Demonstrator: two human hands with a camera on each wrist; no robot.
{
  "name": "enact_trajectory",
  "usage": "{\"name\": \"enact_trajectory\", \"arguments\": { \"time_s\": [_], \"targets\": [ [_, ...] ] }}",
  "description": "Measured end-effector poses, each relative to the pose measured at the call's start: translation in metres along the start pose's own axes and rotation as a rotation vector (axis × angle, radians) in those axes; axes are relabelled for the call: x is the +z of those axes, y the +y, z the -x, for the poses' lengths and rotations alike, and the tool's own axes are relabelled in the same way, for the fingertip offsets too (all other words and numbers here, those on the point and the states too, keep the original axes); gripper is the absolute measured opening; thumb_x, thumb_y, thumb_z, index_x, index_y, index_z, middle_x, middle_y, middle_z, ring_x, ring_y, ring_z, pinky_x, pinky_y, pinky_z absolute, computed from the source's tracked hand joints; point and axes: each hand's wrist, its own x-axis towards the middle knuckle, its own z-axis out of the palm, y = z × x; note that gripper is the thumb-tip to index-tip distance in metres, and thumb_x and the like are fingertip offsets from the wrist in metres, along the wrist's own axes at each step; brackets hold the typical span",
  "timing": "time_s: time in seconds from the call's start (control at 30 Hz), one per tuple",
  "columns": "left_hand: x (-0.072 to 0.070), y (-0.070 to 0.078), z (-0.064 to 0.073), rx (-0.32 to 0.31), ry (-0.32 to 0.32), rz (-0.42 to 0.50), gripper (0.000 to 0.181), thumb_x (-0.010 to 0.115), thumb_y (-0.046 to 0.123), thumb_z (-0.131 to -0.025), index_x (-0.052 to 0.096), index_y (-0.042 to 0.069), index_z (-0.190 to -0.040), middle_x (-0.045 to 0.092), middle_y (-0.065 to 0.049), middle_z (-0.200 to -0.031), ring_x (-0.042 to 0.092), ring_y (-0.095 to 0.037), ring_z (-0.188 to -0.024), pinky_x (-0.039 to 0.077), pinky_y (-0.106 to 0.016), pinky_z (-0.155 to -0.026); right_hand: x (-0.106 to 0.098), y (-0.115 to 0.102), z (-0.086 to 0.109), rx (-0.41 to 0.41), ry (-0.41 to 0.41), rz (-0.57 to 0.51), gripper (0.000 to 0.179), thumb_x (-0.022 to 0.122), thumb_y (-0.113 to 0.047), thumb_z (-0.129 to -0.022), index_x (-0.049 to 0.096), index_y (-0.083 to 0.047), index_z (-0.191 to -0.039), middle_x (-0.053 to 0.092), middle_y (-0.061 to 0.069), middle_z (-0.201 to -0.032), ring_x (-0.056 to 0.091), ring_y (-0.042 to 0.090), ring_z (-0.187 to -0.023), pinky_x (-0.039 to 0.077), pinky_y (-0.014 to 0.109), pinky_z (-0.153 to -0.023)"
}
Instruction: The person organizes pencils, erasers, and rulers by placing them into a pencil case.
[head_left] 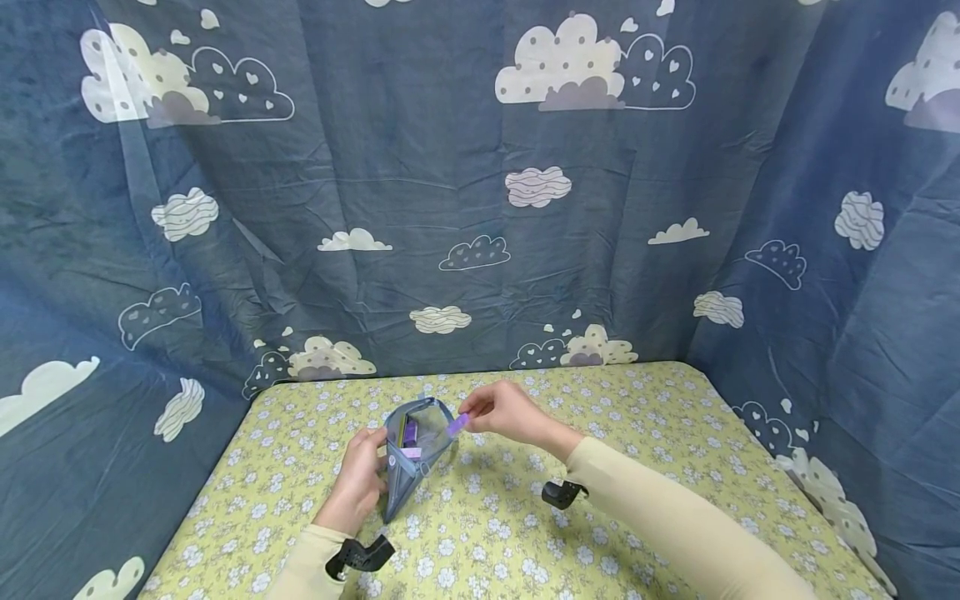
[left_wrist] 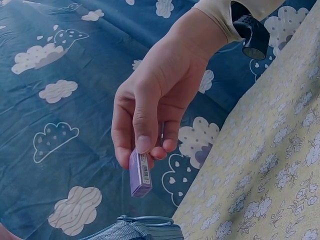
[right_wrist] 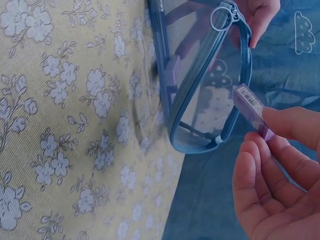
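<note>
My left hand (head_left: 357, 479) grips the left side of a clear zip pouch (right_wrist: 197, 76) with blue-grey trim, its mouth gaping wide. Inside the pouch lie a purple item (head_left: 410, 432) and a pale pink piece (head_left: 411, 452), with a yellow-green strip beside them. Between thumb and fingertips, my right hand (head_left: 512, 413) pinches a small purple box (right_wrist: 251, 110) with a barcode on one side. The box is at the right rim of the pouch mouth in the head view. In the left wrist view it hangs just above the zipped edge (left_wrist: 135, 229) of the pouch.
A yellow cloth with white flowers (head_left: 600, 533) covers the table. Dark blue curtains with cloud prints (head_left: 420, 192) hang behind and at both sides. Each wrist carries a small black camera, the left one (head_left: 360, 556) and the right one (head_left: 564, 494).
</note>
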Motion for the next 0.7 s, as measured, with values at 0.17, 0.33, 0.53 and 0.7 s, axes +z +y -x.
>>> {"name": "enact_trajectory", "arguments": {
  "time_s": [0.17,0.33,0.53,0.7],
  "targets": [
    [0.000,0.000,0.000,0.002,-0.010,0.001,0.023,0.041,0.025,-0.108,0.049,0.006,-0.099,0.048,-0.015,-0.120,0.057,-0.029,-0.097,0.042,-0.055,-0.081,0.005,-0.003,-0.004,0.001,-0.003,-0.017,0.020,0.081,-0.005,-0.084,0.076,-0.009,-0.103,0.073,-0.003,-0.087,0.069,0.012,-0.079,0.056,0.029,-0.073],
    [-0.001,0.000,0.000,-0.001,-0.009,0.013,0.023,0.042,0.025,-0.108,0.049,0.007,-0.096,0.049,-0.012,-0.116,0.057,-0.027,-0.094,0.042,-0.054,-0.080,0.011,-0.007,-0.007,0.018,-0.017,-0.032,0.024,0.080,-0.006,-0.085,0.075,-0.005,-0.108,0.074,-0.002,-0.092,0.069,0.013,-0.083,0.055,0.029,-0.076],
    [-0.001,0.001,0.001,-0.003,-0.012,0.019,0.024,0.042,0.026,-0.108,0.047,0.006,-0.096,0.048,-0.013,-0.117,0.060,-0.027,-0.094,0.043,-0.053,-0.079,0.017,-0.008,-0.012,0.030,-0.021,-0.053,0.022,0.080,-0.008,-0.086,0.076,-0.013,-0.107,0.074,-0.001,-0.095,0.069,0.013,-0.085,0.055,0.030,-0.077],
    [-0.001,0.000,0.001,-0.002,-0.007,0.020,0.023,0.042,0.025,-0.108,0.048,0.006,-0.096,0.047,-0.013,-0.117,0.058,-0.027,-0.093,0.044,-0.053,-0.079,0.022,-0.009,-0.015,0.027,-0.030,-0.075,0.022,0.078,-0.004,-0.086,0.076,-0.010,-0.108,0.074,0.002,-0.093,0.069,0.013,-0.083,0.056,0.030,-0.076]
  ]
}}
